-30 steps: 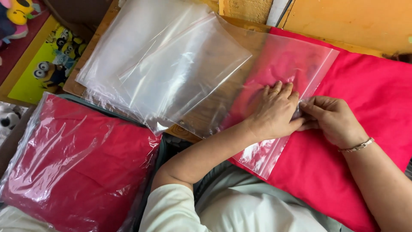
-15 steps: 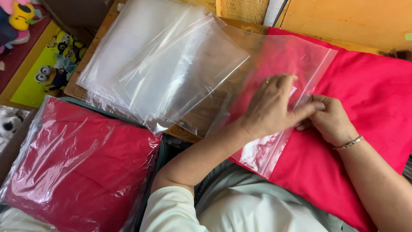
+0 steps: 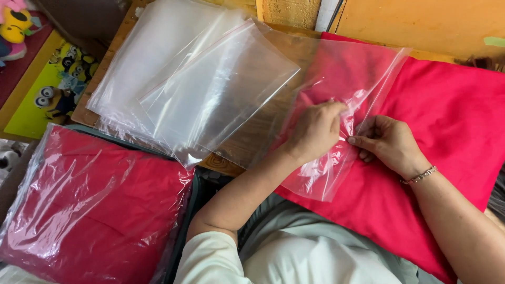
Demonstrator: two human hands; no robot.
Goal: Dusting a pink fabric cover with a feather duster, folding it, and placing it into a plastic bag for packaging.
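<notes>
A clear zip-top plastic bag point(image 3: 363, 73) lies partly on a folded red cloth point(image 3: 452, 121) at the right. My left hand point(image 3: 315, 131) pinches the bag's open edge, fingers curled on the plastic. My right hand point(image 3: 386, 142), with a bracelet at the wrist, pinches the same edge from the other side, fingertips almost meeting the left hand's. The bag's mouth lifts slightly between them.
A stack of empty clear zip bags point(image 3: 194, 84) lies on a wooden board point(image 3: 263, 126) at the upper left. A red cloth packed in plastic point(image 3: 94, 205) sits at the lower left. A cartoon-printed mat point(image 3: 52, 89) and a soft toy point(image 3: 16, 26) are at the far left.
Both hands have gone from pressing flat on the bag to pinching its edge and lifting it; the bag's right side has risen off the red cloth.
</notes>
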